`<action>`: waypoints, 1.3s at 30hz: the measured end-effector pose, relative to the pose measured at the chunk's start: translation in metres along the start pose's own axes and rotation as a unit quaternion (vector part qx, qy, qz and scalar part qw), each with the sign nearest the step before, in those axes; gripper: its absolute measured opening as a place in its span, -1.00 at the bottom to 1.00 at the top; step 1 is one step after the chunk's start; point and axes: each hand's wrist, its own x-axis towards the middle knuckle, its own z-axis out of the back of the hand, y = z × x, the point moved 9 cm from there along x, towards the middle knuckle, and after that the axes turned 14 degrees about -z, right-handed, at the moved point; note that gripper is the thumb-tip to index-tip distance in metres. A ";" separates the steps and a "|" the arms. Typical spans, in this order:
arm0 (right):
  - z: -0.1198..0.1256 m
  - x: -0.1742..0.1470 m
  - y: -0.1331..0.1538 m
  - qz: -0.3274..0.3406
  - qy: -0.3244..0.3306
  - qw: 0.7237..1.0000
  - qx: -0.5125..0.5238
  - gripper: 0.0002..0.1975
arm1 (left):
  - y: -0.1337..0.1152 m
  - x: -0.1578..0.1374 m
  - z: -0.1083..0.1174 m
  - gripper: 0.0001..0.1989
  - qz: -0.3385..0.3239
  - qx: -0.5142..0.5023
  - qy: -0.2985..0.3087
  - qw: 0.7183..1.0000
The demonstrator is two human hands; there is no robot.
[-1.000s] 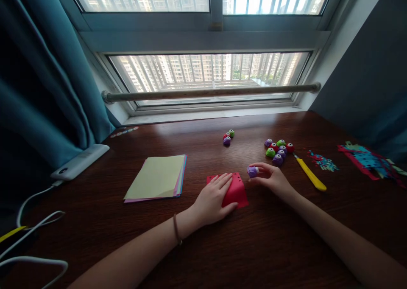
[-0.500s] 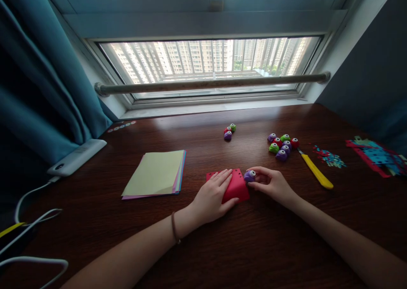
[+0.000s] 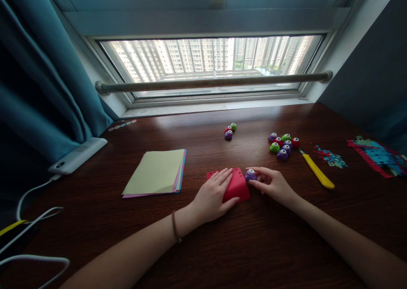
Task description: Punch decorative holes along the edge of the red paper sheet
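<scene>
A sheet of red paper (image 3: 237, 188), seemingly folded or curved, lies in front of me with small punched holes along its far edge. My left hand (image 3: 212, 197) rests flat on it, fingers stretched out. At the paper's right edge sits a small purple craft punch (image 3: 251, 175) with a white button top. My right hand (image 3: 270, 182) grips it from the right between thumb and fingers. Whether the paper's edge is inside the punch's slot I cannot tell.
To the left lies a stack of coloured paper (image 3: 155, 172). Several punches (image 3: 282, 154) cluster at the right, beside a yellow-handled knife (image 3: 318, 171), paper confetti (image 3: 332, 158) and cut strips (image 3: 378, 155). Three more punches (image 3: 228, 134) stand farther back. A white power strip (image 3: 78, 155) is far left.
The purple punch has turned in my right hand, its button top now facing more upward. My right fingers have shifted slightly around it. My left hand stays on the red paper.
</scene>
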 end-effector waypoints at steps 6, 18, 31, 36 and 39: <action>0.000 0.002 -0.007 -0.011 -0.004 1.000 0.008 -0.56 | 0.000 0.001 0.000 -0.29 -0.004 -0.007 -0.012 1.000; -0.001 0.005 -0.013 -0.029 -0.004 0.999 0.034 -0.56 | 0.000 0.001 0.002 -0.31 -0.002 -0.014 -0.011 1.000; 0.001 0.005 -0.013 -0.034 -0.007 0.996 0.076 -0.56 | -0.001 0.002 0.001 -0.30 -0.005 -0.010 -0.013 1.000; 0.003 0.003 -0.011 -0.029 -0.020 0.998 0.056 -0.57 | -0.001 0.000 0.002 -0.29 -0.005 -0.013 -0.013 1.000; 0.004 0.003 -0.012 -0.036 -0.033 0.997 0.057 -0.59 | -0.002 0.000 0.002 -0.27 -0.008 -0.014 -0.017 1.000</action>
